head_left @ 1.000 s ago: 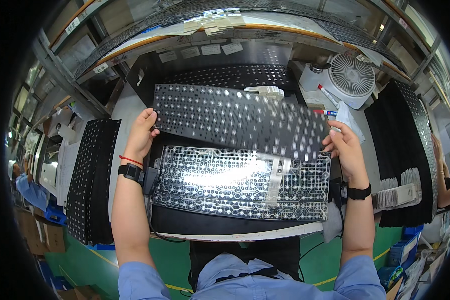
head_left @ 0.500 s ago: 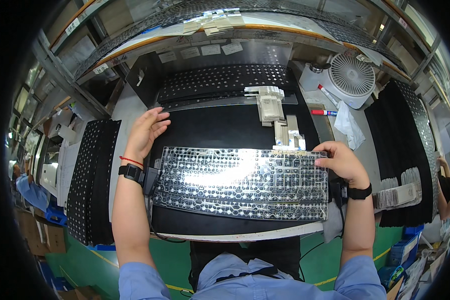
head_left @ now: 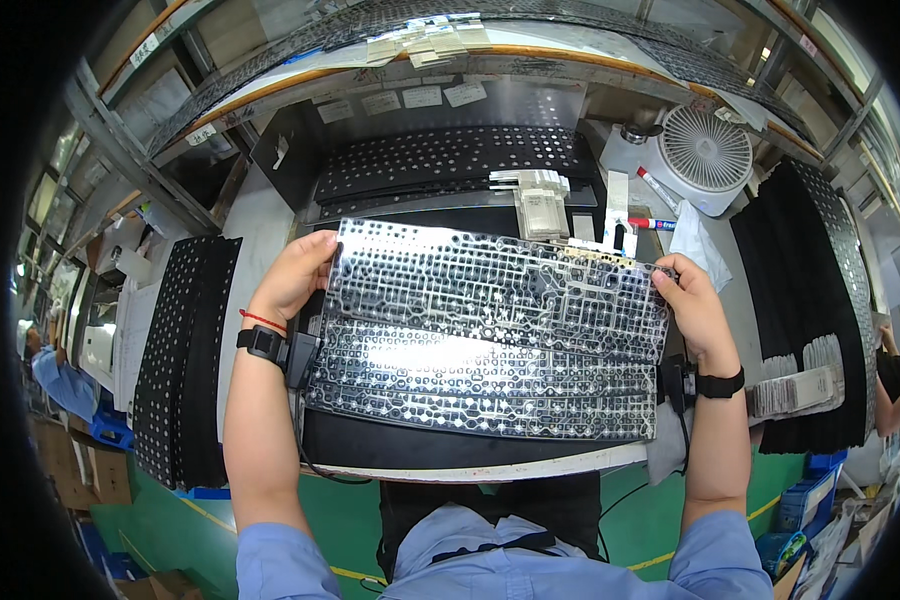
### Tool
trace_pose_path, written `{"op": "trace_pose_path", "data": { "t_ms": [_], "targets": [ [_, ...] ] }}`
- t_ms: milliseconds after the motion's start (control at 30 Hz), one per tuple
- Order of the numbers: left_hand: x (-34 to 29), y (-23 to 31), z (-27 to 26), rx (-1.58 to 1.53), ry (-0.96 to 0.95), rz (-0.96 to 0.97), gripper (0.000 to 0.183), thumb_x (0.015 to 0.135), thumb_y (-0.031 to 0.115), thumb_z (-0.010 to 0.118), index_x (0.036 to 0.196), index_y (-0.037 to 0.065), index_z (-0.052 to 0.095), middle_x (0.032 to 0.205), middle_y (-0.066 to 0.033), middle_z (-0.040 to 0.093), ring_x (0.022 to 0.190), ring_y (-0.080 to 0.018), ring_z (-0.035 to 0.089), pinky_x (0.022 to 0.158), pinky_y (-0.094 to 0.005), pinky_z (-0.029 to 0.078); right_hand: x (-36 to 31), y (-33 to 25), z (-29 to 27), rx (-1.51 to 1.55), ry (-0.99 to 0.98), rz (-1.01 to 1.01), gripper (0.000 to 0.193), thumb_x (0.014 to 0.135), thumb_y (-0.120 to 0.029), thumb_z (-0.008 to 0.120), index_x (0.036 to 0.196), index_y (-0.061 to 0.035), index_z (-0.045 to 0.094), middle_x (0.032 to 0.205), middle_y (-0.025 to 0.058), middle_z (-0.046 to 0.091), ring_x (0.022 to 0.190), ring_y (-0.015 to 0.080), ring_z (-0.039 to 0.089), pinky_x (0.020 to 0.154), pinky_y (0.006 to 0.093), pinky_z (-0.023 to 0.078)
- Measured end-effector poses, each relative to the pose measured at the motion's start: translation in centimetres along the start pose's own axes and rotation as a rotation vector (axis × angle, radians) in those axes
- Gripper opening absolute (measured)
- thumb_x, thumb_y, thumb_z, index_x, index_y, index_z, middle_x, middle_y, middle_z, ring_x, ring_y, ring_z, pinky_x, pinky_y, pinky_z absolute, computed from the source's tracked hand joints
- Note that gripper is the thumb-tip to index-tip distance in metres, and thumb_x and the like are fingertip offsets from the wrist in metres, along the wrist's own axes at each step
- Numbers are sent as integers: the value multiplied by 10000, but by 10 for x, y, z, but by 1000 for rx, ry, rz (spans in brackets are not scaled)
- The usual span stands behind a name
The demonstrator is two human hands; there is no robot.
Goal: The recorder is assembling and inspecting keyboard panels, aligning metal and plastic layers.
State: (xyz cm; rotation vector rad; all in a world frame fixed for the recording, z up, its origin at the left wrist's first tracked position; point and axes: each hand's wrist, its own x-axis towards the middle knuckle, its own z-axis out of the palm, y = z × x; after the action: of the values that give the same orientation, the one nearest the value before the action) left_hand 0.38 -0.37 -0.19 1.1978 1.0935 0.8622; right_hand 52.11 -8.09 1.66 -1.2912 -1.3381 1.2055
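Note:
A clear printed keyboard membrane sheet (head_left: 440, 270), covered in round pads and traces, is held up at its two ends. My left hand (head_left: 303, 270) is closed on its left end, and my right hand (head_left: 692, 300) pinches its right end. Below and nearer to me, similar membrane sheets (head_left: 490, 412) lie overlapping on the black work surface (head_left: 370, 442). A pale connector tail (head_left: 618, 205) sticks up from the far edge of the held sheet. Beyond it lies a bunch of pale flat tails (head_left: 543, 208).
Black perforated sheets (head_left: 450, 155) lie at the back, with stacks of dark sheets at left (head_left: 185, 360) and right (head_left: 800, 300). A white fan (head_left: 705, 150), red-capped markers (head_left: 650, 224) and a crumpled tissue (head_left: 698, 250) stand back right. A shelf (head_left: 330, 85) spans the back.
My left hand has moved from open above the surface to gripping a sheet's left end. A membrane sheet has risen and shifted away from me, showing more sheets below; my right hand went with it.

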Motion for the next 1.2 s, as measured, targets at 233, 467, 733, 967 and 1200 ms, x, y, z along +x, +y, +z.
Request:
{"op": "trace_pose_path", "data": {
  "t_ms": [233,467,733,967,1200],
  "targets": [
    [5,-8,-5,-22,81,123,146,987,197,569,1016,69,632,888,33,663,737,-32,594,680,-195,484,-3,-8,7,7,36,6,93,983,-116,562,1027,-38,589,798,-49,609,677,13,518,626,182,415],
    [4,-1,0,-134,208,159,143,995,183,549,1005,61,624,892,20,665,769,-56,606,719,-211,488,-1,-3,-1,-82,-44,7,113,968,-158,601,972,-45,610,735,-58,616,621,3,500,572,176,382],
    [2,-1,-7,-89,170,139,180,995,239,549,997,79,630,875,20,664,775,-59,603,739,-232,471,-1,-6,4,-17,17,21,167,995,-192,563,894,-65,602,664,-74,552,560,-5,455,519,162,342],
    [3,-7,-21,-55,179,138,163,995,223,547,993,85,634,849,34,649,779,-46,596,733,-210,468,0,-5,-1,-17,27,4,241,1013,-226,534,839,-71,598,632,-85,504,509,-5,394,486,156,302],
    [3,-1,-1,-131,179,174,110,1001,142,525,1033,62,593,927,13,651,825,-51,604,760,-213,490,0,-1,-3,13,41,-44,190,997,-200,557,893,-57,624,706,-66,561,593,8,446,528,178,347]
  ]
}}
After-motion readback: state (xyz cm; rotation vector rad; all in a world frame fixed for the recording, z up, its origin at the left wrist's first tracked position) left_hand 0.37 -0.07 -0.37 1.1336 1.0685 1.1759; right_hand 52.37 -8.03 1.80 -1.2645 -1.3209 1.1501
